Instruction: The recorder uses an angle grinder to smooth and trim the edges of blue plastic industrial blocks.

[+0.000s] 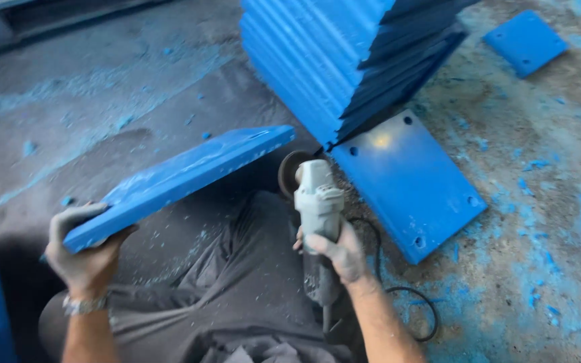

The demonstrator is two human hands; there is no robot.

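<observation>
My left hand [83,254] grips the near corner of a blue flat plate [183,176], holding it tilted above my lap with its far end raised toward the centre. My right hand [339,250] is wrapped around the body of a grey angle grinder [317,202], whose dark disc [289,173] sits just below the far corner of the held plate. The grinder's black cable [419,296] loops on the floor beside my right forearm. I cannot tell if the disc touches the plate.
A tall leaning stack of blue plates [334,60] rises ahead. One blue plate with corner holes [408,183] lies flat to the right, another [524,42] at far right. Blue dust and chips cover the concrete floor [539,222]. My grey trousers [237,282] fill the lower centre.
</observation>
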